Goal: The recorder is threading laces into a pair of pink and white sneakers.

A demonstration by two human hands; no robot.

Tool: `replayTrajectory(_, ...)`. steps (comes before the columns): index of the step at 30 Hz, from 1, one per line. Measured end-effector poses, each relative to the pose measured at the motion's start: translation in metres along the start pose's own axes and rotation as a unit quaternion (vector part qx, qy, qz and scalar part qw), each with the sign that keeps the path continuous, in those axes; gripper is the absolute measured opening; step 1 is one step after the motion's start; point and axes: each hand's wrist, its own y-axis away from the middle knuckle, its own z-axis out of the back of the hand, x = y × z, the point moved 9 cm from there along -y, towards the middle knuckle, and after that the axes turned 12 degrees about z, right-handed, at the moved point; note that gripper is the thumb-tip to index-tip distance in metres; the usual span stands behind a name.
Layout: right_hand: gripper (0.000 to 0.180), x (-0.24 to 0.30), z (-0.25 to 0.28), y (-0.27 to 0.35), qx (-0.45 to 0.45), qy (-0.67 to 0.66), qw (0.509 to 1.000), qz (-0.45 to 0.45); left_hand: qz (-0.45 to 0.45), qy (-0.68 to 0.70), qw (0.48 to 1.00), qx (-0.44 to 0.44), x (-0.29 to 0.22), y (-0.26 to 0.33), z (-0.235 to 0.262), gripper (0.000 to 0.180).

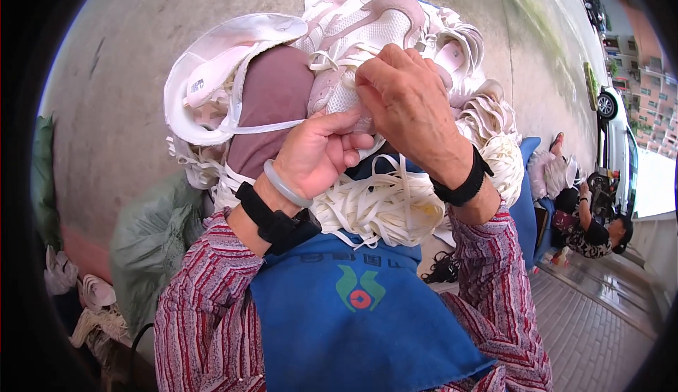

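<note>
Concrete ground (127,74) behind, outdoor. Blue cloth apron (353,321) across lap, heap of white flat laces (381,208) on it. Pink-and-white mesh shoe upper (353,39) held above heap. Right hand (409,102) pinching upper's mesh edge, fingers closed. Left hand (318,152) gripping upper from below, fingers curled. Seated person (586,222) far right.

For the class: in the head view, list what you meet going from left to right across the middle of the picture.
Green sack → white shoe sole → left hand → right hand → seated person → white car.
</note>
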Motion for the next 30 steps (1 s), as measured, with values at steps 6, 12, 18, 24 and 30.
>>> replayTrajectory(6, 0.006, -0.006, -0.002, 0.003, -0.036, -0.058, 0.998, 0.015, 0.012, 0.018, 1.000, 0.016, 0.003, -0.003, 0.007, 0.017)
replayTrajectory(12, 0.008, -0.018, -0.002, 0.007, -0.062, -0.147, 0.987, -0.008, 0.015, -0.015, 0.999, -0.026, 0.003, 0.006, 0.009, 0.022)
replayTrajectory(18, 0.008, -0.016, 0.000, 0.009, -0.059, -0.155, 0.985, 0.037, -0.017, -0.052, 0.997, -0.053, -0.012, 0.006, -0.003, 0.042)
replayTrajectory(24, 0.008, -0.016, 0.000, 0.008, -0.111, -0.089, 0.990, 0.004, -0.010, -0.045, 0.998, -0.048, -0.009, 0.011, -0.007, 0.038)
replayTrajectory(30, 0.006, -0.028, 0.026, 0.001, -0.232, -0.206, 0.950, -0.023, -0.084, -0.228, 0.947, -0.209, -0.021, 0.056, 0.007, 0.036)
